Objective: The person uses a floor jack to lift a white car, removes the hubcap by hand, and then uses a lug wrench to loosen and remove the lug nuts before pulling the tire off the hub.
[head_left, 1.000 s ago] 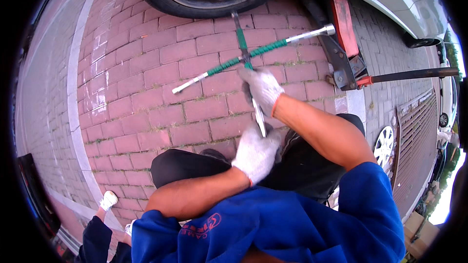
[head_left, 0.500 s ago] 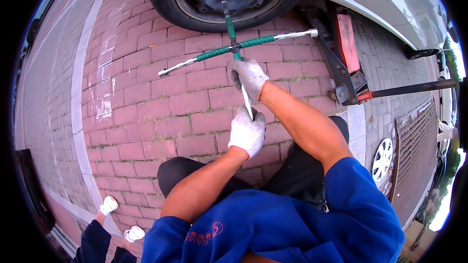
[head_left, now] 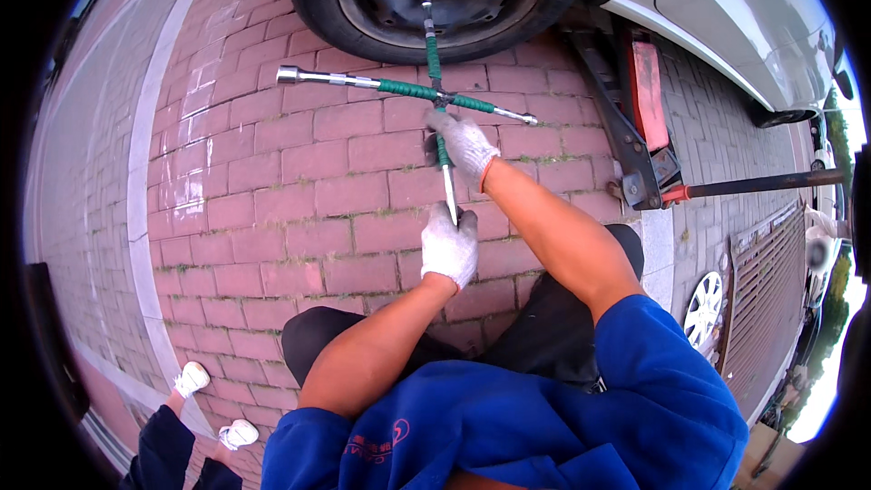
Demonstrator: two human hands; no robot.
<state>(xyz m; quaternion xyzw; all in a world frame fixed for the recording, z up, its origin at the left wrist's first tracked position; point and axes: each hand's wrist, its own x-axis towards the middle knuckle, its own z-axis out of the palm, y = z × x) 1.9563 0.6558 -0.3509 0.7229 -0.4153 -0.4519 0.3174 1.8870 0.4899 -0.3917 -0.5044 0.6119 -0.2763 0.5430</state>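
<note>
Two gloved hands on a cross-shaped lug wrench [head_left: 440, 100] at a car wheel [head_left: 381, 27].
The left hand [head_left: 449, 249] is closed around the wrench's bare metal near end; the right hand [head_left: 467, 145] is curled partly closed about the green-wrapped shaft just below the hub, though how firmly cannot be told. The wrench's far tip meets the wheel's dark rim beside the center, near the lug nuts; its crossbar slants, the larger socket to the left. Right of the wheel stands a red and black floor jack [head_left: 646, 95], its handle pointing right. A white hubcap [head_left: 704, 308] lies farther right, beside a brown slatted grate [head_left: 767, 286].
</note>
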